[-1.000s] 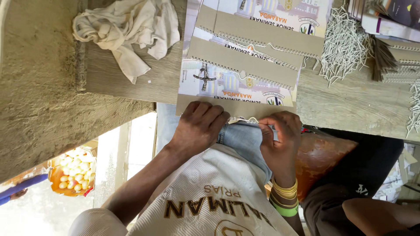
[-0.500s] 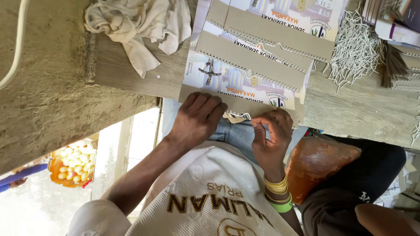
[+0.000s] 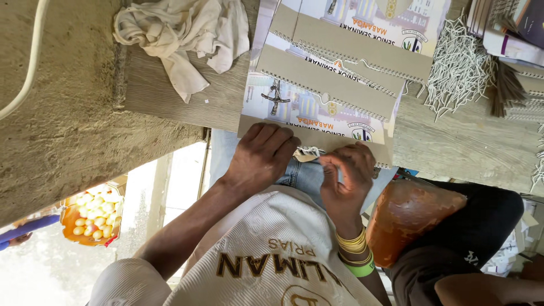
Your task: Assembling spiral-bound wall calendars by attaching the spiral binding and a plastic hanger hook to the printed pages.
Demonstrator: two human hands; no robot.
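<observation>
Binding workshop: spiral-bound booklets [image 3: 334, 73], loose wire combs [image 3: 459, 68], workbench [image 3: 175, 102].

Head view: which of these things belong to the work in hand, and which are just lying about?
In use: left hand, right hand, wire binding strip pinched at the table edge, stack of card-covered booklets.
Lying about: white cloth, pile of loose wire strips, white cable, basket.
</observation>
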